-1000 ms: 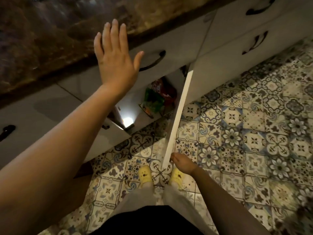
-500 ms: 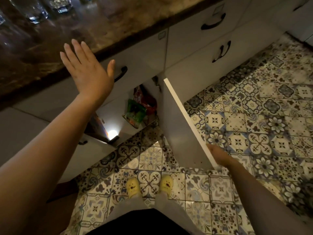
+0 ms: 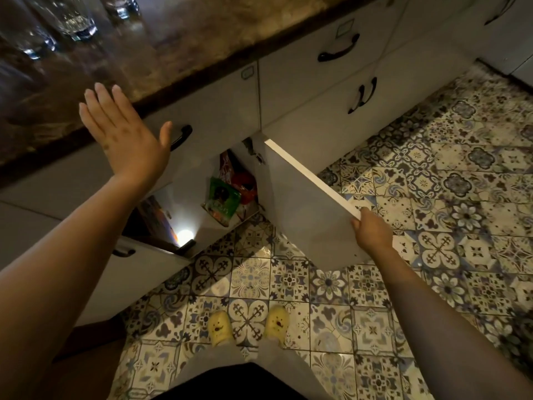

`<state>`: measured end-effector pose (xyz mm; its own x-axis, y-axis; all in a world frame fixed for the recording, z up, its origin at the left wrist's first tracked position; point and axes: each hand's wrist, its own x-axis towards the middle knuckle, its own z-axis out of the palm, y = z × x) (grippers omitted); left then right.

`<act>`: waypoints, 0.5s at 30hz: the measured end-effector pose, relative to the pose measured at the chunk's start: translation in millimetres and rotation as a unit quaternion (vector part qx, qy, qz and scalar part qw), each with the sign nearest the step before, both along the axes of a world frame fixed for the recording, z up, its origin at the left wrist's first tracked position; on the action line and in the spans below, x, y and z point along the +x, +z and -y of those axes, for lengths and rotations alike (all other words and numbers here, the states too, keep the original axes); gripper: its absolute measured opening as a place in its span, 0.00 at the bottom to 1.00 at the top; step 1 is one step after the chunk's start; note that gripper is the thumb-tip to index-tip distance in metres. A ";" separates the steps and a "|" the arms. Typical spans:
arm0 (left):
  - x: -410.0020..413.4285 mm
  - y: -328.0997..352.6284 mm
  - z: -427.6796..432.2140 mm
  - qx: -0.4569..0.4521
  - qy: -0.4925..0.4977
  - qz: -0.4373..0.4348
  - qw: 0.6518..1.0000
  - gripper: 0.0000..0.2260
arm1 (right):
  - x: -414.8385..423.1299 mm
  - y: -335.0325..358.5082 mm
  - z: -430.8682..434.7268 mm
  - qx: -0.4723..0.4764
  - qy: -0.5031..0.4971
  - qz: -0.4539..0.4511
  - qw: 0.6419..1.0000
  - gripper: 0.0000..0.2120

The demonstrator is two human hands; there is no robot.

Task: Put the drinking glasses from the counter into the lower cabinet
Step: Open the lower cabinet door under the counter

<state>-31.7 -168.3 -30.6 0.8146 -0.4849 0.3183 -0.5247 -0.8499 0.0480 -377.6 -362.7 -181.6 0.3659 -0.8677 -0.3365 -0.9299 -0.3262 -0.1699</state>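
Note:
Several clear drinking glasses (image 3: 76, 23) stand on the dark marbled counter (image 3: 178, 44) at the top left. My left hand (image 3: 127, 137) hovers flat, fingers spread, over the counter's front edge and holds nothing. My right hand (image 3: 370, 230) grips the outer edge of the white lower cabinet door (image 3: 305, 215), which stands swung out over the floor. The open lower cabinet (image 3: 202, 183) shows colourful food packets (image 3: 227, 197) inside.
A second door (image 3: 144, 255) at the left hangs ajar with a small bright light (image 3: 184, 235) beside it. Closed white drawers with black handles (image 3: 339, 51) line the right. Patterned tile floor (image 3: 432, 255) spreads below; my yellow slippers (image 3: 220, 327) stand near the cabinet.
My right hand has swung the cabinet door wider to the right. My left hand stayed flat and drifted left along the counter edge; the glasses have come into view.

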 end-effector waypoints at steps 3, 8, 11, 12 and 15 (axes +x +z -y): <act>0.7 -0.3 -0.7 -0.001 -0.003 0.002 1.000 0.37 | -0.4 -1.2 12.1 -0.014 0.001 -0.024 1.000 0.16; -0.5 1.7 -1.3 -0.006 -0.009 0.005 1.000 0.36 | 26.9 0.5 0.6 -0.023 0.059 0.045 0.997 0.26; -2.2 3.3 -1.5 -0.002 -0.009 0.004 1.000 0.36 | 50.7 -3.9 -26.5 -0.048 0.142 0.064 0.987 0.35; -2.5 3.8 -1.8 0.000 -0.009 0.002 1.000 0.36 | 54.3 -6.3 -30.2 -0.053 0.146 0.046 0.987 0.36; -3.0 4.7 -3.3 0.007 -0.012 0.002 1.000 0.36 | 51.2 -12.0 -25.3 -0.072 0.152 0.025 0.985 0.37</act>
<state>-34.6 -165.0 -25.9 0.8015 -0.5089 0.3141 -0.5451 -0.8377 0.0337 -326.5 -337.5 -193.6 0.6290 -0.7531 -0.1928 -0.7773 -0.6124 -0.1438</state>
